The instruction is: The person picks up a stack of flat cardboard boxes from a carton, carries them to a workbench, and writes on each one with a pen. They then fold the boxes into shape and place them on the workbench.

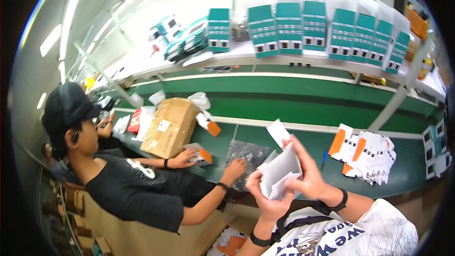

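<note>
Both my hands hold a small stack of white paper sheets [283, 173] above the near edge of the green table [313, 147]. My left hand [265, 198] grips the stack from below and the left. My right hand [307, 173] pinches the sheets from the right, its fingers raised along the top sheet. One folded white slip [278, 132] sticks up above the stack. A pile of white and orange leaflets [367, 154] lies on the table to my right.
A person in a black shirt and cap sits at my left, hands on a small white and orange box [199, 155] and a clear plastic bag [246, 154]. A brown cardboard box [169, 127] stands beyond. Several teal cartons [303, 28] line the upper shelf.
</note>
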